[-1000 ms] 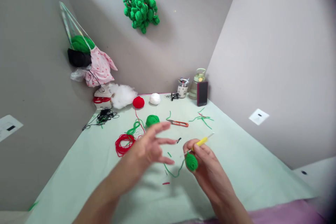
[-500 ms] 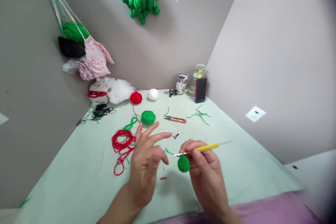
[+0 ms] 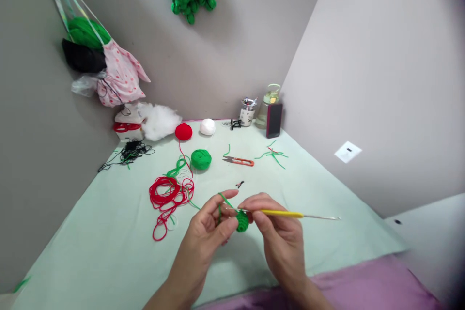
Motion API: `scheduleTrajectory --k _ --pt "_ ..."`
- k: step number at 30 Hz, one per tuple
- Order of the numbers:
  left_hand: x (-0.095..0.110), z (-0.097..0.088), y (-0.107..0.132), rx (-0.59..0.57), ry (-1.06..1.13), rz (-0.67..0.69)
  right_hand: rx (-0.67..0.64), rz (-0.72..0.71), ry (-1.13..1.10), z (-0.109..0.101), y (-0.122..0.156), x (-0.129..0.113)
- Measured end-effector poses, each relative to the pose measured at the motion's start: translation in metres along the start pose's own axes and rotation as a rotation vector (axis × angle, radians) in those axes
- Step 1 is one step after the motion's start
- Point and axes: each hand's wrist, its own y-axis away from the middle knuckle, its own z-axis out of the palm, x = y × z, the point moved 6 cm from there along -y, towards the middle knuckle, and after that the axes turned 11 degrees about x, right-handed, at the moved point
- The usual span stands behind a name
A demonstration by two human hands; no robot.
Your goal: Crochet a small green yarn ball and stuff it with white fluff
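Between my hands sits a small round green crochet piece. My left hand pinches its left side with the thumb, and green yarn runs over the raised index finger. My right hand grips a crochet hook by its yellow handle. The hook's metal tip points left, at the top of the green piece; whether it is inside a stitch I cannot tell. A green yarn ball lies beyond my left hand.
Loose red yarn spreads left of my hands. Orange thread snips lie ahead, with yarn scraps to their right. Farther back are a red ball, a white ball, a pen cup and a phone.
My left hand, spread and apart before, has come over to the green crochet piece and now pinches it, with yarn over its index finger. The hook has swung to point more levelly left.
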Motion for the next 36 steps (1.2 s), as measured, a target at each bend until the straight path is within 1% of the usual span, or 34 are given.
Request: scheduleTrajectory --k 4,7,9,12,14,16,20,22,25,27,29,32,34,36 --pt "-0.002 0.0 0.002 0.059 -0.009 -0.038 -0.043 0.037 -0.006 0.002 -0.001 0.005" --pt "-0.003 -0.001 0.003 0.055 -0.009 -0.026 -0.068 0.072 -0.017 0.001 -0.001 0.01" --pt "-0.004 -0.001 0.002 0.031 -0.02 -0.011 -0.059 0.127 -0.044 -0.002 -0.001 0.016" --pt "-0.005 -0.003 0.0 0.022 -0.041 0.004 -0.02 0.253 -0.12 -0.006 -0.001 0.024" --pt "-0.005 -0.005 0.0 0.042 -0.049 0.009 -0.004 0.322 -0.171 -0.006 -0.001 0.027" --pt "-0.004 -0.006 0.0 0.074 -0.055 0.018 -0.007 0.362 -0.198 -0.004 -0.002 0.028" --pt "0.0 -0.006 0.002 0.102 -0.065 0.062 -0.03 0.376 -0.2 0.0 -0.003 0.027" --pt "0.002 -0.007 0.002 0.118 -0.071 0.085 -0.051 0.352 -0.176 -0.001 -0.002 0.026" --pt "0.002 -0.01 0.002 0.15 -0.104 0.125 -0.075 0.255 -0.079 -0.003 -0.001 0.021" --pt "0.002 -0.012 0.001 0.168 -0.159 0.166 -0.1 0.146 0.019 -0.004 -0.001 0.013" --pt "0.002 -0.013 0.002 0.203 -0.234 0.205 -0.142 -0.006 0.114 -0.002 0.001 0.003" --pt "0.002 -0.013 0.005 0.278 -0.307 0.247 -0.222 -0.287 0.246 0.004 0.008 -0.01" --pt "0.002 -0.013 0.008 0.306 -0.307 0.257 -0.254 -0.461 0.361 0.007 0.014 -0.013" --pt "0.0 -0.011 0.008 0.289 -0.248 0.226 -0.254 -0.609 0.493 0.007 0.021 -0.013"
